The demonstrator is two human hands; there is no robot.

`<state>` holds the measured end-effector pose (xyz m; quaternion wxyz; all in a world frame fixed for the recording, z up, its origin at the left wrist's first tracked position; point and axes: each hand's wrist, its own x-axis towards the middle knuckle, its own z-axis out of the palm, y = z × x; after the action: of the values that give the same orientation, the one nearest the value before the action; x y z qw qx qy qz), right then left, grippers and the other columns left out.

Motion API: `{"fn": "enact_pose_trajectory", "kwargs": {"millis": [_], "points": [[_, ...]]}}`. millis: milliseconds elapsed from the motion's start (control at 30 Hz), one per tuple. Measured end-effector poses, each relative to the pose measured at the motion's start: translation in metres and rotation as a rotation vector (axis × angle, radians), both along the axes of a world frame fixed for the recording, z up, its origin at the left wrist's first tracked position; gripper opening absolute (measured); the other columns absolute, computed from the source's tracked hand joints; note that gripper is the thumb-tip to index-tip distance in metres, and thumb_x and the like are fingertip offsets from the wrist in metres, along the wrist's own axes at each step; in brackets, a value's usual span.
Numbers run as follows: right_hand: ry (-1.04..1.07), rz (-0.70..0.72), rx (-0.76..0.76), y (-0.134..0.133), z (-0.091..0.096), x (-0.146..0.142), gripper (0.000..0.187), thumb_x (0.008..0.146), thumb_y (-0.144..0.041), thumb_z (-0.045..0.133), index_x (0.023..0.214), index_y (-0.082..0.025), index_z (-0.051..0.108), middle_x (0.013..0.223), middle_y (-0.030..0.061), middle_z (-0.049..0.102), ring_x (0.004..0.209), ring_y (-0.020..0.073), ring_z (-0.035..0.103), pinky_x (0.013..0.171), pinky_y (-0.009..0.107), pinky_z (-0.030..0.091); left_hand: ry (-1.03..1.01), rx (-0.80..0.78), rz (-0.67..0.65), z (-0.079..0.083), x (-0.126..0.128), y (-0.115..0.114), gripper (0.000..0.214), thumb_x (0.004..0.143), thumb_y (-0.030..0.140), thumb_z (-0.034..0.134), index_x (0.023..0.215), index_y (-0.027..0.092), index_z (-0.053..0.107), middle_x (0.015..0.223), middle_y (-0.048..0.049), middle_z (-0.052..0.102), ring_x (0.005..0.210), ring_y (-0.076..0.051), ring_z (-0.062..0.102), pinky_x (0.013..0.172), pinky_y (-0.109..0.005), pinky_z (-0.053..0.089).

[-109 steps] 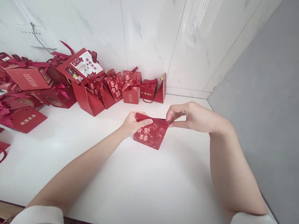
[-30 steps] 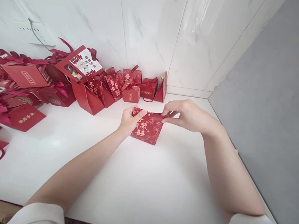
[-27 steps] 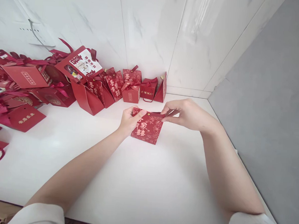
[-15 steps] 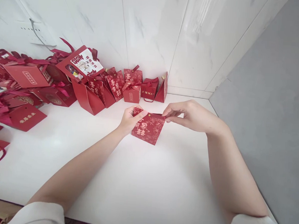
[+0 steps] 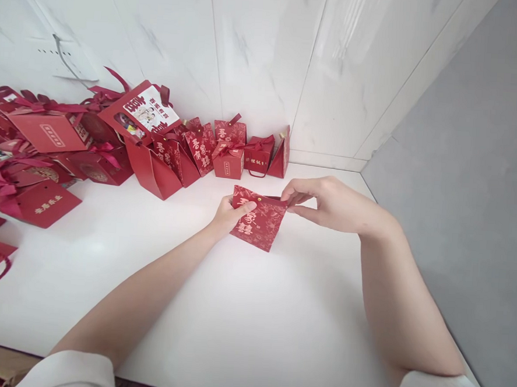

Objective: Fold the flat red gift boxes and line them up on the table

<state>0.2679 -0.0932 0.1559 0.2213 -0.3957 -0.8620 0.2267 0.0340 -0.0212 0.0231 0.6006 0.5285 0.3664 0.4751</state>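
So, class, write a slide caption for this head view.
Left hand gripping a red floral gift box, right hand pinching its top corner.

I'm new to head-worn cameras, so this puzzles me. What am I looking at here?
No machine here: these are a person's bare hands, seen from a camera on that person's own head, looking forward and down. The left hand holds a red printed packet with its thumb across the front. The right hand has the packet's upper right corner between fingers and thumb. The surface is a white table; more red boxes, some tied with ribbon, stand along the wall and at the left.
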Motion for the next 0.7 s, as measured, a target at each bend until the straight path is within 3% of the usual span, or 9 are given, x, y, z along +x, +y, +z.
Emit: {"fn": "enact_pose_trajectory", "kwargs": {"millis": [133,267,500,700], "points": [[-0.012,-0.005,-0.033,-0.005,0.004,0.002,0.023,0.085,-0.019,0.056,0.105,-0.027,0.062,0.106,0.0001,0.072,0.096,0.0206,0.070,0.084,0.034,0.055,0.009,-0.006,0.013,0.000,0.001,0.000,0.046,0.058,0.049,0.086,0.081,0.013,0.069,0.080,-0.0064,0.074,0.067,-0.018,0.069,0.066,-0.029,0.058],[-0.011,-0.047,-0.006,-0.004,0.002,-0.002,0.014,0.085,-0.026,0.061,0.099,-0.025,0.061,0.101,0.0022,0.072,0.095,0.0227,0.069,0.081,0.035,0.054,0.006,0.000,0.014,-0.001,0.001,0.000,0.046,0.058,0.049,0.086,0.081,0.013,0.069,0.079,-0.0059,0.074,0.066,-0.018,0.068,0.065,-0.029,0.057],[0.018,-0.112,0.193,-0.001,-0.009,-0.023,0.006,0.088,-0.017,0.056,0.092,-0.022,0.056,0.093,0.0032,0.069,0.084,0.0213,0.066,0.073,0.033,0.049,0.007,0.017,0.011,-0.001,0.000,-0.001,0.045,0.060,0.049,0.085,0.083,0.013,0.069,0.079,-0.0056,0.074,0.067,-0.018,0.069,0.065,-0.028,0.056],[-0.068,-0.113,0.254,-0.004,-0.002,-0.011,0.008,0.090,-0.018,0.052,0.091,-0.023,0.059,0.089,0.0037,0.068,0.080,0.0216,0.064,0.071,0.032,0.046,0.032,0.010,-0.003,0.000,0.002,-0.003,0.045,0.060,0.048,0.085,0.084,0.014,0.070,0.079,-0.0056,0.074,0.068,-0.018,0.069,0.065,-0.029,0.056]]}}
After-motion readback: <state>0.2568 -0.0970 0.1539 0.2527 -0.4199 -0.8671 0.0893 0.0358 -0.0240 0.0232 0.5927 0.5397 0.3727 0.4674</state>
